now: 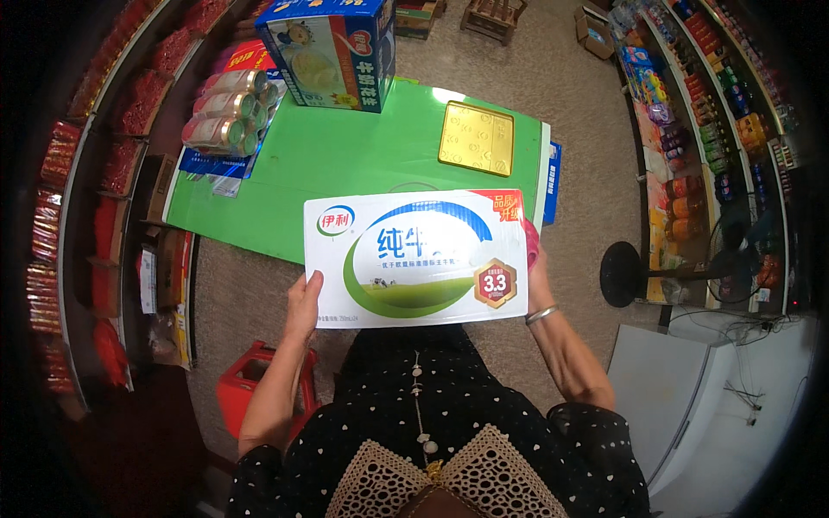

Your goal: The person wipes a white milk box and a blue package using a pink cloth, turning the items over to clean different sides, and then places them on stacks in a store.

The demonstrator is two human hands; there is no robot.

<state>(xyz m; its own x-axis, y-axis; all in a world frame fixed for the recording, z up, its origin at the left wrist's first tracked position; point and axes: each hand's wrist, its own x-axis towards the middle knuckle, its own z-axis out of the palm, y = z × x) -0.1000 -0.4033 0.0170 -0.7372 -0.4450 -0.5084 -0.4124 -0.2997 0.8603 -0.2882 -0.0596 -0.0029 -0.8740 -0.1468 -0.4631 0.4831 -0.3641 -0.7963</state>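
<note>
A white cardboard milk case [414, 259], made by Yili, is held up in front of my body, its printed broad face towards me. My left hand [303, 305] grips its left edge, thumb on the front and the other fingers hidden behind. At the right end is my right hand [539, 278], with a bracelet on the wrist; the case hides most of its fingers. A pink cloth [532, 245] is bunched between that hand and the case's right side. Beyond the case lies a green tabletop [350, 149], partly covered by it in this view.
On the table are a blue carton [330, 58], wrapped cans [227, 116] and a gold tin lid [477, 138]. A red plastic stool [236, 395] stands at left. Stocked shelves line both sides; a black fan [625, 274] and a white chest-like appliance [667, 382] are at right.
</note>
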